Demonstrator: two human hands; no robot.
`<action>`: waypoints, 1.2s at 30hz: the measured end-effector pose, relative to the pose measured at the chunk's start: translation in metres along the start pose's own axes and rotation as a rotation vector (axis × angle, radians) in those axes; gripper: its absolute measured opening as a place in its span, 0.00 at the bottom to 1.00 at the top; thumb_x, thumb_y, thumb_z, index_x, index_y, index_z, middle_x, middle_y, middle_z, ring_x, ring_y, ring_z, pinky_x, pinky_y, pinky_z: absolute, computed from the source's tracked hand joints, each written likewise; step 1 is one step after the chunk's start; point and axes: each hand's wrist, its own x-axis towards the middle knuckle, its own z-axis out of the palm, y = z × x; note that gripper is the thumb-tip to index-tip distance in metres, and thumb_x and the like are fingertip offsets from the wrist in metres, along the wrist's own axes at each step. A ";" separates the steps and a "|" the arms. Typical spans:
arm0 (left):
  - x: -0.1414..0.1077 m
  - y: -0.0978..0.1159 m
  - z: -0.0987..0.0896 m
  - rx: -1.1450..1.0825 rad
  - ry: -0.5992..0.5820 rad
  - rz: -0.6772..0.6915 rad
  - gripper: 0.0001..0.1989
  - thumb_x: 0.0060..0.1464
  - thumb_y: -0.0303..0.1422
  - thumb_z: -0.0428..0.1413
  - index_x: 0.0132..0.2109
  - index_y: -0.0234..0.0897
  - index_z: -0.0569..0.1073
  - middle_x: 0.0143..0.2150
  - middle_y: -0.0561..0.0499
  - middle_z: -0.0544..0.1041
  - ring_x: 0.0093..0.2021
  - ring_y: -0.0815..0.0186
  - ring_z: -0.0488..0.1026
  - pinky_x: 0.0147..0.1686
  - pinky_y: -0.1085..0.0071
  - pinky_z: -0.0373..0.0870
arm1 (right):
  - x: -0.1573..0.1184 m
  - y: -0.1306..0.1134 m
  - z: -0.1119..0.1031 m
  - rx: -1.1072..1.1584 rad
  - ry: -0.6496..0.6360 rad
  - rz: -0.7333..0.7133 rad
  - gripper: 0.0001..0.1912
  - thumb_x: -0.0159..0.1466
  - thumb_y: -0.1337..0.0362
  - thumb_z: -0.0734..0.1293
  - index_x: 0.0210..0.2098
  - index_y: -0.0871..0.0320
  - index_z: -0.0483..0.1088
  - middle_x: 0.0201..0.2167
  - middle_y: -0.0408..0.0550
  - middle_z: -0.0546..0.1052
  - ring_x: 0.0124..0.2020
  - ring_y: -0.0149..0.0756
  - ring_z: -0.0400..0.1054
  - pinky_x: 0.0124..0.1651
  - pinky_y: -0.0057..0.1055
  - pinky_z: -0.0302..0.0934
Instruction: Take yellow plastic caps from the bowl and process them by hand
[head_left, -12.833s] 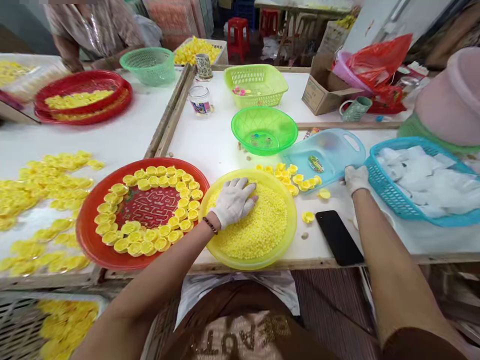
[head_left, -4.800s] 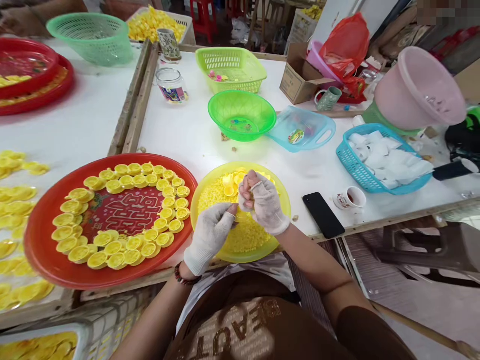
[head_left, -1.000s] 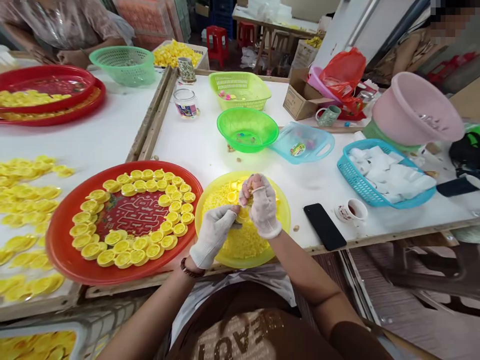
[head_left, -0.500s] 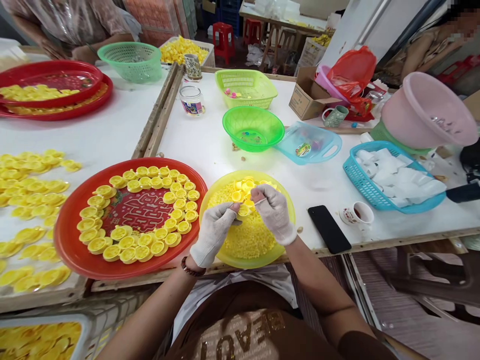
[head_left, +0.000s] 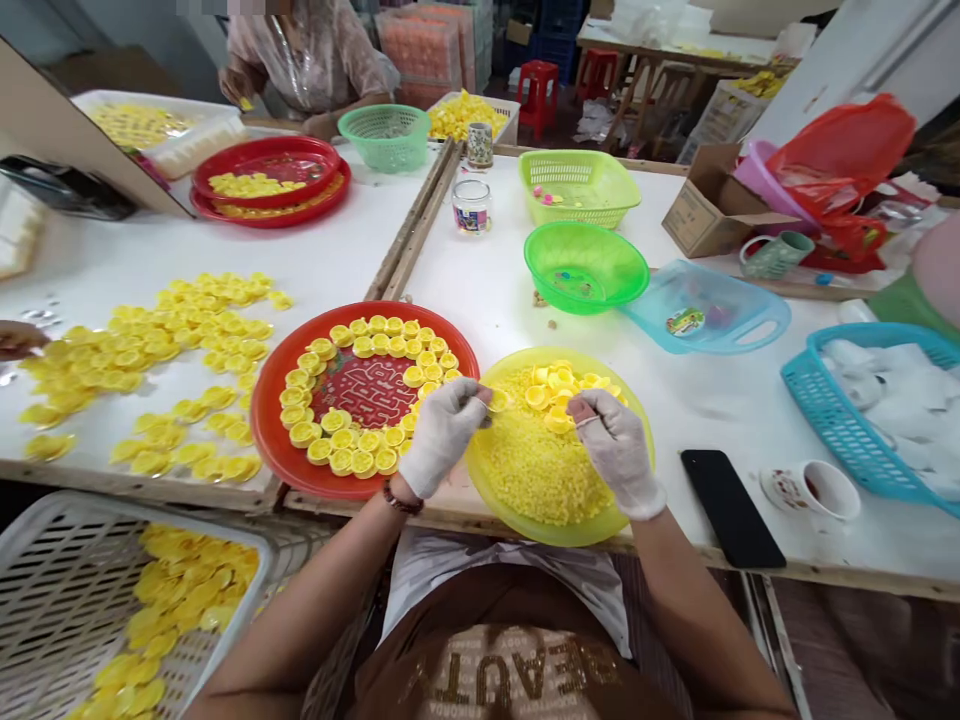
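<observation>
My left hand point(head_left: 444, 432), in a white glove with bare fingertips, pinches a small round yellow plastic piece point(head_left: 498, 400) over the left rim of a yellow basin point(head_left: 637, 410). My right hand point(head_left: 616, 448), gloved the same way, hovers above the basin's right side, its thumb and fingertips closed together; what they hold, if anything, is hidden. Tiny yellow pieces point(head_left: 540, 480) fill the basin, with a heap of yellow plastic cups point(head_left: 555, 385) on top. Left of it lies a red round tray point(head_left: 271, 440), ringed with round yellow pieces point(head_left: 363, 463), close by my left hand.
Loose yellow pieces point(head_left: 161, 335) spread over the left table, where another person's hand point(head_left: 19, 340) reaches in. A phone point(head_left: 731, 508), a cup point(head_left: 814, 490) and a blue basket point(head_left: 825, 400) stand right. Behind the basin is a green bowl point(head_left: 585, 265). A white crate point(head_left: 67, 590) stands low left.
The view has swung left. My left hand has moved from over the basin's middle toward its left rim with the yellow piece, and my hands are farther apart.
</observation>
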 end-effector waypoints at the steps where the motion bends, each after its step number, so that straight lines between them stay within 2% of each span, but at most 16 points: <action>1: 0.006 -0.006 -0.018 0.151 0.095 0.039 0.14 0.58 0.43 0.55 0.38 0.35 0.75 0.31 0.49 0.77 0.31 0.64 0.76 0.35 0.69 0.73 | -0.001 0.003 -0.002 -0.006 0.002 0.003 0.16 0.69 0.52 0.65 0.32 0.56 0.69 0.24 0.39 0.63 0.25 0.30 0.56 0.30 0.29 0.53; 4: 0.026 -0.031 -0.068 0.659 0.322 0.101 0.13 0.60 0.40 0.52 0.36 0.35 0.75 0.34 0.45 0.78 0.36 0.60 0.75 0.40 0.66 0.70 | -0.002 0.010 -0.008 -0.037 -0.001 0.005 0.16 0.69 0.52 0.65 0.31 0.56 0.68 0.24 0.39 0.63 0.26 0.30 0.56 0.30 0.29 0.53; 6: 0.038 -0.050 -0.091 0.869 0.354 0.075 0.12 0.59 0.38 0.50 0.34 0.35 0.74 0.36 0.42 0.78 0.40 0.56 0.74 0.43 0.65 0.68 | -0.003 0.013 -0.010 -0.067 -0.007 -0.001 0.16 0.70 0.52 0.64 0.31 0.56 0.68 0.24 0.39 0.63 0.26 0.30 0.56 0.30 0.29 0.53; 9: 0.049 -0.075 -0.104 0.938 0.301 0.026 0.11 0.56 0.35 0.51 0.30 0.36 0.73 0.34 0.41 0.77 0.39 0.55 0.73 0.41 0.65 0.66 | -0.005 0.015 -0.012 -0.173 -0.059 -0.062 0.15 0.71 0.54 0.63 0.32 0.56 0.68 0.25 0.40 0.66 0.28 0.31 0.59 0.33 0.30 0.55; 12: 0.051 -0.084 -0.101 0.929 0.260 0.023 0.13 0.57 0.37 0.51 0.30 0.36 0.74 0.32 0.42 0.76 0.36 0.56 0.72 0.39 0.65 0.66 | -0.011 0.017 -0.012 -0.398 -0.150 -0.206 0.14 0.73 0.57 0.60 0.33 0.56 0.69 0.29 0.44 0.70 0.33 0.35 0.64 0.39 0.33 0.58; 14: 0.049 -0.076 -0.093 0.916 0.299 0.085 0.14 0.59 0.40 0.51 0.35 0.35 0.76 0.35 0.42 0.77 0.39 0.55 0.72 0.41 0.64 0.67 | -0.018 0.019 -0.011 -0.588 -0.203 -0.310 0.14 0.72 0.55 0.61 0.37 0.57 0.71 0.35 0.49 0.73 0.39 0.39 0.66 0.44 0.36 0.59; 17: 0.043 -0.047 -0.068 0.841 0.353 0.299 0.17 0.62 0.43 0.52 0.41 0.35 0.78 0.41 0.43 0.78 0.43 0.56 0.73 0.44 0.64 0.68 | -0.027 0.020 -0.005 -0.813 -0.269 -0.392 0.17 0.70 0.49 0.63 0.42 0.57 0.72 0.42 0.53 0.73 0.44 0.45 0.65 0.48 0.41 0.57; 18: 0.041 -0.034 -0.055 0.804 0.318 0.374 0.16 0.63 0.43 0.52 0.41 0.35 0.78 0.41 0.44 0.78 0.43 0.56 0.73 0.44 0.65 0.68 | -0.029 0.021 -0.003 -0.863 -0.279 -0.401 0.19 0.69 0.48 0.63 0.42 0.58 0.72 0.42 0.53 0.73 0.44 0.45 0.64 0.47 0.41 0.57; 20: 0.037 -0.010 -0.022 0.757 0.170 0.459 0.14 0.64 0.39 0.51 0.40 0.36 0.78 0.41 0.45 0.78 0.43 0.59 0.74 0.44 0.66 0.68 | -0.031 0.021 0.002 -0.932 -0.289 -0.415 0.19 0.70 0.48 0.62 0.41 0.58 0.71 0.41 0.53 0.73 0.42 0.45 0.64 0.46 0.41 0.57; 22: 0.037 0.008 0.013 0.797 0.006 0.447 0.13 0.64 0.36 0.50 0.40 0.37 0.78 0.41 0.45 0.78 0.40 0.60 0.74 0.41 0.67 0.68 | -0.031 0.023 0.005 -0.963 -0.286 -0.428 0.18 0.72 0.51 0.59 0.40 0.59 0.71 0.38 0.54 0.74 0.40 0.44 0.64 0.43 0.40 0.56; 24: 0.042 0.018 0.043 0.912 -0.101 0.390 0.13 0.64 0.35 0.50 0.40 0.36 0.78 0.42 0.43 0.77 0.39 0.58 0.74 0.38 0.66 0.67 | -0.030 0.024 0.006 -0.954 -0.276 -0.422 0.18 0.73 0.54 0.58 0.38 0.59 0.71 0.35 0.53 0.74 0.36 0.43 0.65 0.39 0.39 0.56; 26: 0.047 0.021 0.062 1.013 -0.159 0.360 0.11 0.63 0.34 0.51 0.40 0.35 0.77 0.42 0.41 0.76 0.40 0.56 0.74 0.37 0.65 0.66 | -0.029 0.026 0.004 -0.870 -0.253 -0.380 0.17 0.74 0.56 0.57 0.35 0.59 0.70 0.33 0.52 0.74 0.33 0.41 0.64 0.36 0.37 0.55; 29: 0.050 0.021 0.067 0.978 -0.142 0.371 0.08 0.60 0.32 0.53 0.37 0.34 0.76 0.42 0.41 0.76 0.41 0.56 0.74 0.36 0.65 0.65 | -0.024 0.026 -0.002 -0.543 -0.180 -0.228 0.16 0.73 0.57 0.58 0.31 0.56 0.67 0.28 0.46 0.72 0.30 0.36 0.63 0.34 0.34 0.56; 31: 0.044 0.022 0.059 0.834 -0.080 0.347 0.07 0.59 0.33 0.55 0.35 0.35 0.74 0.37 0.44 0.76 0.36 0.59 0.73 0.35 0.67 0.64 | -0.018 0.022 -0.006 -0.233 -0.089 -0.060 0.17 0.72 0.53 0.60 0.29 0.55 0.64 0.24 0.41 0.67 0.26 0.32 0.61 0.32 0.31 0.56; 33: 0.034 0.023 0.050 0.621 -0.077 0.270 0.09 0.57 0.37 0.57 0.32 0.36 0.70 0.30 0.50 0.73 0.30 0.64 0.70 0.31 0.69 0.63 | -0.009 0.014 -0.007 0.117 -0.010 0.115 0.20 0.70 0.49 0.62 0.28 0.54 0.60 0.22 0.38 0.62 0.22 0.29 0.57 0.26 0.29 0.54; 36: 0.016 0.025 0.043 0.198 -0.233 0.096 0.15 0.54 0.42 0.61 0.32 0.36 0.69 0.27 0.53 0.71 0.27 0.67 0.69 0.29 0.72 0.66 | 0.007 -0.003 -0.001 0.600 0.039 0.240 0.22 0.68 0.46 0.64 0.28 0.53 0.56 0.22 0.35 0.61 0.18 0.25 0.53 0.21 0.26 0.48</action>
